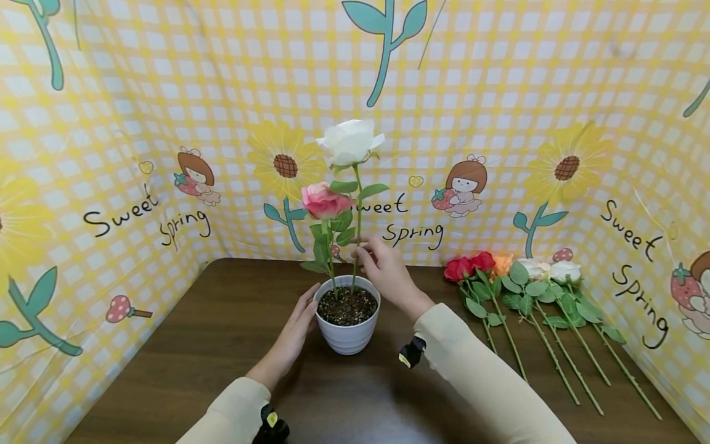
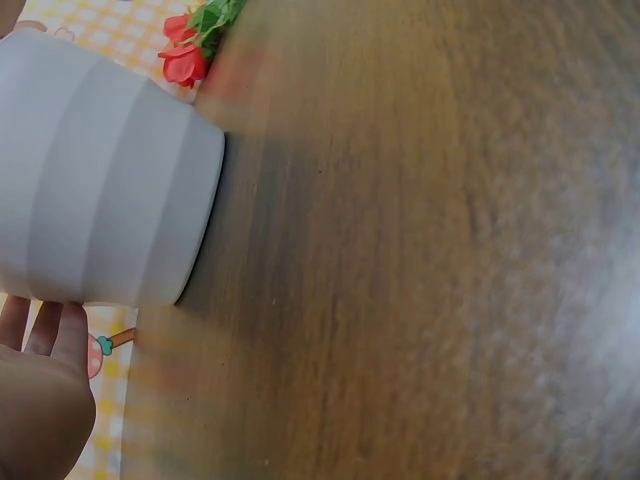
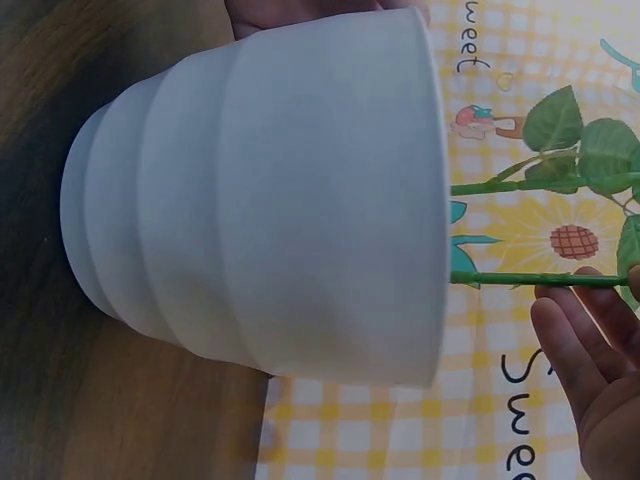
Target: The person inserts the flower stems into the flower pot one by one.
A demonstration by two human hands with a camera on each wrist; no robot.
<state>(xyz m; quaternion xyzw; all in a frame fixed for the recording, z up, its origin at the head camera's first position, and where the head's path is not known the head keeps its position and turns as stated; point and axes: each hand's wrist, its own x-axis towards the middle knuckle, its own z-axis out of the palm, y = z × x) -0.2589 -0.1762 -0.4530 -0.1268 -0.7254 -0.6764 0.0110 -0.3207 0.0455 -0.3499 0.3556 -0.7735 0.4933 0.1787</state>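
A white ribbed flower pot [image 1: 347,338] filled with dark soil [image 1: 346,306] stands on the table, and two roses rise upright from it. My right hand [image 1: 388,271] pinches the green stem of the taller white rose [image 1: 349,143] above the rim; its fingertips on that stem show in the right wrist view. The pink rose [image 1: 325,200] stands lower, just left of it, with several leaves. Against the pot's left side rests my left hand [image 1: 291,336], fingers extended along the wall. The left wrist view has those fingertips at the pot's surface.
On the right of the brown table [image 1: 183,351] lie several cut roses with long stems, among them a red rose [image 1: 458,269], an orange rose [image 1: 503,265] and a white rose [image 1: 566,271]. A yellow checked cloth [image 1: 238,74] encloses the back and sides.
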